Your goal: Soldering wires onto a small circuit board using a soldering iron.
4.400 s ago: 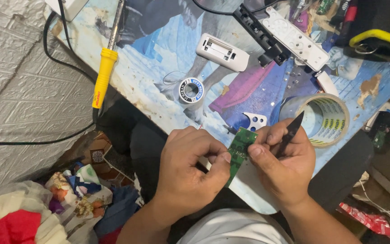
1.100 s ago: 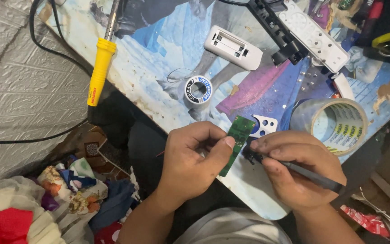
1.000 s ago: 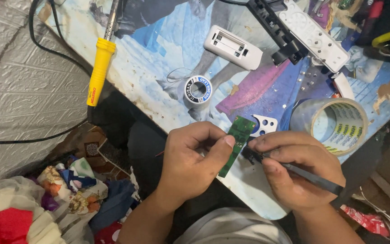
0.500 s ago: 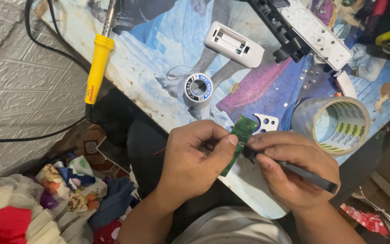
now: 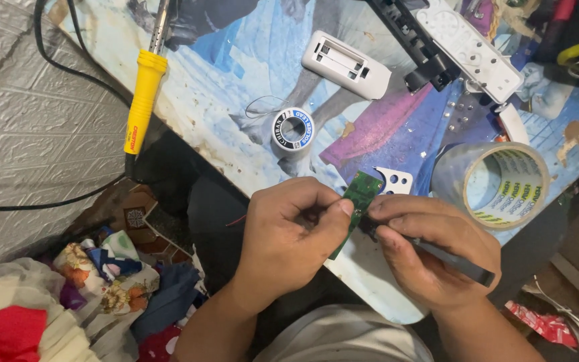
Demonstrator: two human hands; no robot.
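A small green circuit board [image 5: 358, 194] stands on edge between my two hands, just over the near edge of the table [image 5: 236, 74]. My left hand [image 5: 289, 231] pinches the board from the left with thumb and fingers. My right hand [image 5: 430, 251] grips a dark slim tool [image 5: 460, 263] whose tip meets the board's right side; the tip itself is hidden by my fingers.
On the picture-covered table lie a yellow-handled soldering iron [image 5: 142, 107], a small solder spool [image 5: 292, 129], a white plastic cover [image 5: 345, 64], a white remote shell [image 5: 467, 47], a small white bracket [image 5: 395, 181] and a roll of clear tape [image 5: 504, 184]. Cloth scraps [image 5: 102, 288] lie on the floor.
Since 4.4 s ago my right hand turned the tool so its handle points down-right. Over the last second both hands stayed on the board with only slight shifts.
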